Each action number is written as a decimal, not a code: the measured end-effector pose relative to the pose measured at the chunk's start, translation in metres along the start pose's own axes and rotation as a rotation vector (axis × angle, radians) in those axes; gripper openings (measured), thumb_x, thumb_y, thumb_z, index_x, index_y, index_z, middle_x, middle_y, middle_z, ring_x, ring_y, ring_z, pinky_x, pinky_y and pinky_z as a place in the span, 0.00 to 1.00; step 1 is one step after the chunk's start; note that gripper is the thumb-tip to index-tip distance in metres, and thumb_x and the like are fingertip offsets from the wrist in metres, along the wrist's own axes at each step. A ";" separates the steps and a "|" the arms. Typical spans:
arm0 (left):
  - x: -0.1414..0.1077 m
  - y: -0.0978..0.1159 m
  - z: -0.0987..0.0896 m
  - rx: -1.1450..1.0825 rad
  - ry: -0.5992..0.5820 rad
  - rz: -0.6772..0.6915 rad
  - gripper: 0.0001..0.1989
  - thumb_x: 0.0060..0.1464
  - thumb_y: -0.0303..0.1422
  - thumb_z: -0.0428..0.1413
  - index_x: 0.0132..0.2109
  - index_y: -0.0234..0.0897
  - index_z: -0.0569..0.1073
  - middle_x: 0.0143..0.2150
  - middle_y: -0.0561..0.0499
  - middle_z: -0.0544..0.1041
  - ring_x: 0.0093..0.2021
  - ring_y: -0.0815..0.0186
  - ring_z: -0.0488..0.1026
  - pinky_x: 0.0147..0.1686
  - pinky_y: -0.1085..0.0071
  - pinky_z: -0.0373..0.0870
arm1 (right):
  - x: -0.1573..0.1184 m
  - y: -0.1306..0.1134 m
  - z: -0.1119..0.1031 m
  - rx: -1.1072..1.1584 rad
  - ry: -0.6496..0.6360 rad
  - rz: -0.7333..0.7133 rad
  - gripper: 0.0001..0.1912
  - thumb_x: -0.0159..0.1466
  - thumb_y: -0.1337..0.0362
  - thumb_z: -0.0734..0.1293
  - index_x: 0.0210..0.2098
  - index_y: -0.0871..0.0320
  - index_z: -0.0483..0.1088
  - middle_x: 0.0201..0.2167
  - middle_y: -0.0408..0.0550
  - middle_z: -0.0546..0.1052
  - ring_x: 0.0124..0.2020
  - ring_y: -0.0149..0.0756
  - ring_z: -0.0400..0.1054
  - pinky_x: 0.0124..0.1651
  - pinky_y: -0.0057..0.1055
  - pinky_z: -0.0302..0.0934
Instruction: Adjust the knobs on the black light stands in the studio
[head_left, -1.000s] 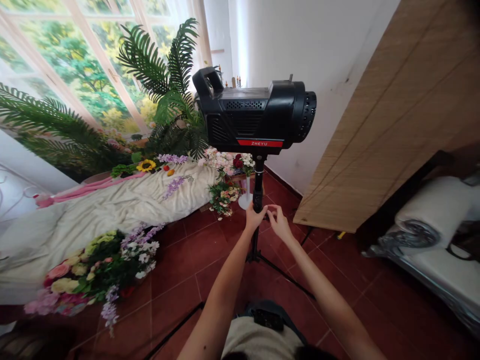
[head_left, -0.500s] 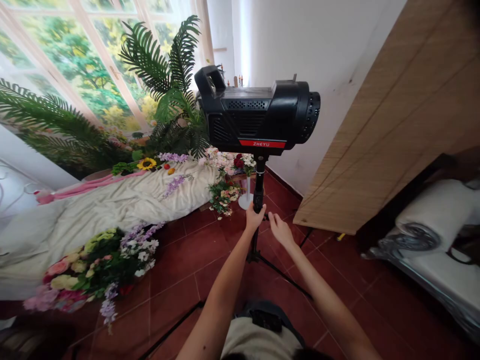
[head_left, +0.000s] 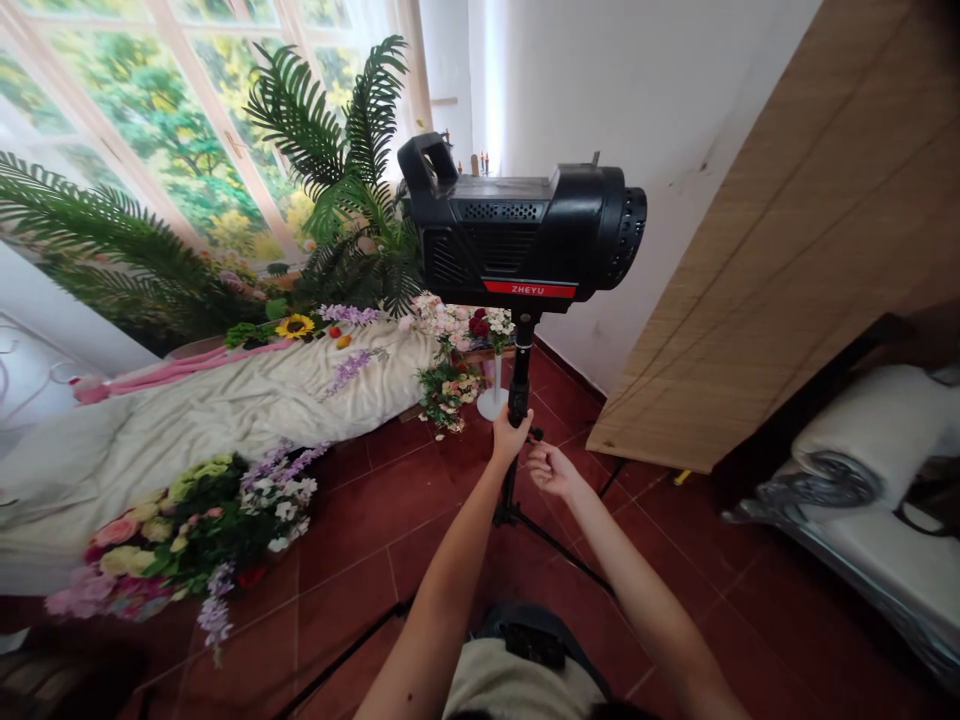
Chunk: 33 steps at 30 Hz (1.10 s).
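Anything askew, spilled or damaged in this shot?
Small dark marks spot the white wall beside the woven panel, possibly chips or scuffs. Nothing seems spilled, and the lamp sits roughly level on its stand.

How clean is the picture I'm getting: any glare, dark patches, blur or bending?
Head view: the window is bright and washed out along its top; the floor at lower left falls into shadow; the right hand looks slightly soft; the wide lens seems to stretch the edges.

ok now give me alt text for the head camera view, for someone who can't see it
A left hand grasps the black stand of a ZHEYU lamp; the right hand is just below a small knob. Behind: cream cloth, flowers, palm fronds.
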<state>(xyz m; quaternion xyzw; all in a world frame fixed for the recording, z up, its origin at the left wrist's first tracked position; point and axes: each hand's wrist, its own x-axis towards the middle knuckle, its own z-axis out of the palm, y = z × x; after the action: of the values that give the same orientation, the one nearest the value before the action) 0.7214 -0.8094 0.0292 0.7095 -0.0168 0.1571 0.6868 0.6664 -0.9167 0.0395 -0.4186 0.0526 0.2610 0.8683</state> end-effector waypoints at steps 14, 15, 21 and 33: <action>-0.002 0.012 -0.001 -0.068 -0.002 -0.058 0.19 0.43 0.47 0.59 0.31 0.34 0.69 0.24 0.53 0.68 0.23 0.70 0.66 0.26 0.72 0.66 | -0.009 -0.016 0.014 -1.418 0.623 -0.535 0.24 0.64 0.45 0.52 0.28 0.56 0.68 0.27 0.50 0.76 0.28 0.39 0.70 0.30 0.29 0.55; -0.002 0.013 -0.001 -0.072 -0.013 -0.065 0.19 0.43 0.48 0.59 0.31 0.34 0.69 0.24 0.53 0.68 0.23 0.70 0.66 0.26 0.72 0.66 | -0.005 -0.016 0.014 -1.334 0.589 -0.505 0.26 0.64 0.45 0.52 0.25 0.56 0.67 0.22 0.49 0.74 0.26 0.38 0.69 0.29 0.29 0.55; -0.001 0.006 -0.002 0.009 -0.022 -0.011 0.18 0.46 0.47 0.58 0.33 0.34 0.69 0.26 0.53 0.69 0.26 0.70 0.67 0.29 0.73 0.66 | 0.007 -0.020 0.011 -0.499 0.277 -0.067 0.26 0.64 0.49 0.52 0.14 0.55 0.55 0.06 0.37 0.56 0.08 0.25 0.45 0.16 0.25 0.43; -0.037 -0.008 -0.028 -0.081 -0.032 -0.072 0.18 0.49 0.43 0.56 0.43 0.36 0.70 0.39 0.48 0.74 0.39 0.67 0.71 0.44 0.69 0.67 | -0.009 -0.022 0.031 0.439 0.069 -0.207 0.17 0.57 0.78 0.53 0.16 0.55 0.54 0.08 0.35 0.56 0.09 0.25 0.42 0.17 0.23 0.45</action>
<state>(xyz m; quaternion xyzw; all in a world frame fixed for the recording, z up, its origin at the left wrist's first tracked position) 0.6822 -0.7886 0.0123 0.6838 -0.0088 0.1202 0.7197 0.6657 -0.9081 0.0776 -0.2315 0.0947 0.1385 0.9582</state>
